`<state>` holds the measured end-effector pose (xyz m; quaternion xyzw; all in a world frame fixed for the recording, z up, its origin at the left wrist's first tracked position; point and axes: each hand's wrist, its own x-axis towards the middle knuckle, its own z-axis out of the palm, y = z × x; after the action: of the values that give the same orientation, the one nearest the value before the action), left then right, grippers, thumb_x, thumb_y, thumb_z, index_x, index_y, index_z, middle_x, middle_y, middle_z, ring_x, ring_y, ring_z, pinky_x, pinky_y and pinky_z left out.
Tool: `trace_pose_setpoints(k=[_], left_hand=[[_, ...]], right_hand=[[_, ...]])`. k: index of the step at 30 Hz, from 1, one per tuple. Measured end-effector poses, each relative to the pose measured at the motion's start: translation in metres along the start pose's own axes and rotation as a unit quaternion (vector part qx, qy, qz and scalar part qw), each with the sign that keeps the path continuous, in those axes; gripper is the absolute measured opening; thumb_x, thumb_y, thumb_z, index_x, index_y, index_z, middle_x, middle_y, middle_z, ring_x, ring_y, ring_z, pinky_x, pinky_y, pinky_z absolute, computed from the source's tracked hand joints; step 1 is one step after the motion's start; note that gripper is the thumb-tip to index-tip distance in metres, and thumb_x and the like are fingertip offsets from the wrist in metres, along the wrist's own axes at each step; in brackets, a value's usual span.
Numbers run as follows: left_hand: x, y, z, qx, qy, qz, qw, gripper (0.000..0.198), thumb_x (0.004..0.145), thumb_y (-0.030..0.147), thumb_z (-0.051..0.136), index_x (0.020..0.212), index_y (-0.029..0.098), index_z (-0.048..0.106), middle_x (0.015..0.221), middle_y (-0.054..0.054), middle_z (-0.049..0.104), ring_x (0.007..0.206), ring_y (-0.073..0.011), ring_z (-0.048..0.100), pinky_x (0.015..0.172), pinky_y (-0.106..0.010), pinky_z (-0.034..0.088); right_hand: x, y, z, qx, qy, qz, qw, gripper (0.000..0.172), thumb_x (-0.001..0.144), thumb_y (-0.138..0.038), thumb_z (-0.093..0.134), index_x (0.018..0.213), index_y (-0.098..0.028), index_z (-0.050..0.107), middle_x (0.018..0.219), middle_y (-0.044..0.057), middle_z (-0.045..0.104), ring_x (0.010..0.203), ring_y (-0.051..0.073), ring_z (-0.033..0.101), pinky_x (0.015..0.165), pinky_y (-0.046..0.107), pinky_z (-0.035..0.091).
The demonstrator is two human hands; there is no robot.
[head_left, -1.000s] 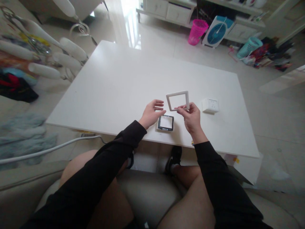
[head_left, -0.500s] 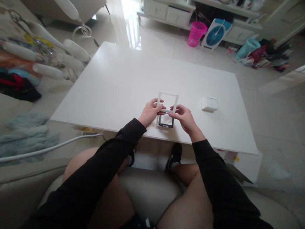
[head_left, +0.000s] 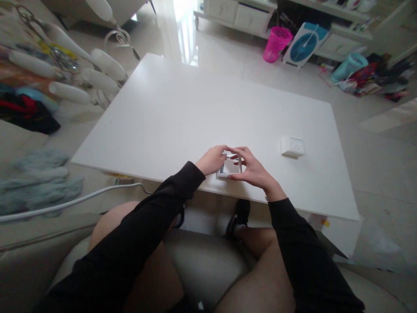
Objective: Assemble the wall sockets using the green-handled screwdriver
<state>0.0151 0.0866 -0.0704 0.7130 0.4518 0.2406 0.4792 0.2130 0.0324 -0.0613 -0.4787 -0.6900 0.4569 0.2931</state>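
A thin white rectangular frame (head_left: 225,175) lies over a dark-rimmed piece with a pale centre (head_left: 232,166) near the table's front edge. My left hand (head_left: 213,159) closes on the far left side of the frame, its fingertips partly hidden. My right hand (head_left: 252,167) curves around the right side, with the thumb at the near edge and fingers at the far edge. Most of the dark rim is covered by the white frame and my fingers. Farther right stands a white box with a wall socket face (head_left: 292,147), apart from both hands.
The white table (head_left: 182,113) spreads out before my knees. Left of it are a lamp-like fixture with white tubes (head_left: 107,63) and a white cable (head_left: 81,198). Beyond, on the floor, stand a pink basket (head_left: 276,43), a blue-and-white fan (head_left: 303,45) and a turquoise basket (head_left: 350,67).
The white frame, held raised above the dark-rimmed piece before, has come down and toward me onto it. My right hand now wraps its right side, and my left hand has shifted along.
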Motion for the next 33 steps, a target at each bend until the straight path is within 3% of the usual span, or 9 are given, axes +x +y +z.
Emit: trace_pose_setpoints(k=[4, 8, 12, 16, 18, 20, 26, 33], left_hand=[[-0.009, -0.001, 0.003, 0.051, 0.006, -0.018, 0.999, 0.033, 0.088, 0.008, 0.054, 0.114, 0.019, 0.070, 0.106, -0.009, 0.076, 0.102, -0.0262, 0.070, 0.096, -0.039, 0.054], [-0.017, -0.001, 0.006, 0.071, -0.009, -0.022, 0.997, 0.033, 0.090, 0.009, 0.051, 0.116, 0.019, 0.067, 0.105, -0.009, 0.074, 0.102, -0.0262, 0.070, 0.094, -0.039, 0.053], [-0.018, 0.002, 0.007, 0.081, -0.014, -0.012, 0.997, 0.036, 0.088, 0.014, 0.056, 0.122, 0.018, 0.066, 0.111, -0.011, 0.073, 0.104, -0.0274, 0.069, 0.098, -0.041, 0.054], [-0.015, -0.002, 0.006, 0.143, -0.043, 0.042, 0.988, 0.068, 0.072, 0.028, 0.082, 0.135, 0.015, 0.060, 0.137, -0.018, 0.064, 0.132, -0.0366, 0.058, 0.116, -0.049, 0.046], [-0.013, -0.008, 0.007, 0.165, -0.073, 0.053, 0.982, 0.087, 0.064, 0.032, 0.092, 0.141, 0.012, 0.056, 0.145, -0.021, 0.059, 0.137, -0.0403, 0.054, 0.119, -0.052, 0.042], [-0.011, -0.015, 0.010, 0.179, -0.093, 0.058, 0.978, 0.093, 0.061, 0.030, 0.095, 0.142, 0.011, 0.054, 0.148, -0.023, 0.057, 0.139, -0.0407, 0.053, 0.121, -0.052, 0.041], [-0.013, -0.028, 0.016, 0.206, -0.091, 0.074, 0.971, 0.074, 0.068, 0.017, 0.089, 0.134, 0.013, 0.058, 0.138, -0.019, 0.062, 0.132, -0.0363, 0.060, 0.115, -0.048, 0.047], [-0.022, -0.025, 0.019, 0.230, -0.084, 0.093, 0.965, 0.067, 0.068, 0.010, 0.083, 0.130, 0.015, 0.058, 0.133, -0.016, 0.062, 0.130, -0.0330, 0.061, 0.114, -0.044, 0.048]], right_hand=[[-0.004, -0.002, 0.005, -0.135, -0.002, -0.046, 0.990, 0.091, 0.070, -0.028, 0.091, 0.154, -0.030, 0.055, 0.132, 0.010, 0.056, 0.129, 0.032, 0.058, 0.118, 0.055, 0.048], [-0.010, -0.007, 0.009, -0.221, -0.015, -0.056, 0.974, 0.094, 0.069, -0.023, 0.087, 0.156, -0.025, 0.051, 0.132, 0.012, 0.058, 0.124, 0.034, 0.059, 0.113, 0.054, 0.051], [-0.013, -0.003, 0.006, -0.290, 0.005, -0.040, 0.956, 0.084, 0.070, -0.028, 0.087, 0.148, -0.022, 0.056, 0.130, 0.014, 0.061, 0.118, 0.035, 0.061, 0.105, 0.052, 0.054], [-0.011, 0.013, 0.000, -0.338, 0.026, 0.001, 0.941, 0.075, 0.071, -0.035, 0.087, 0.140, -0.022, 0.060, 0.126, 0.014, 0.063, 0.115, 0.036, 0.060, 0.102, 0.053, 0.054], [-0.009, 0.019, -0.001, -0.344, 0.013, 0.018, 0.939, 0.075, 0.072, -0.038, 0.087, 0.140, -0.019, 0.059, 0.126, 0.015, 0.063, 0.117, 0.037, 0.059, 0.102, 0.053, 0.054], [-0.007, 0.023, 0.000, -0.337, -0.007, 0.025, 0.941, 0.077, 0.073, -0.039, 0.088, 0.141, -0.018, 0.058, 0.127, 0.016, 0.062, 0.118, 0.037, 0.059, 0.103, 0.053, 0.054], [-0.006, 0.026, 0.004, -0.319, -0.028, 0.018, 0.947, 0.080, 0.073, -0.031, 0.087, 0.145, -0.021, 0.055, 0.133, 0.014, 0.061, 0.121, 0.035, 0.058, 0.107, 0.053, 0.053], [-0.012, 0.033, 0.008, -0.282, -0.013, 0.035, 0.959, 0.084, 0.067, -0.018, 0.084, 0.145, -0.020, 0.053, 0.136, 0.014, 0.056, 0.126, 0.033, 0.057, 0.111, 0.049, 0.052]])
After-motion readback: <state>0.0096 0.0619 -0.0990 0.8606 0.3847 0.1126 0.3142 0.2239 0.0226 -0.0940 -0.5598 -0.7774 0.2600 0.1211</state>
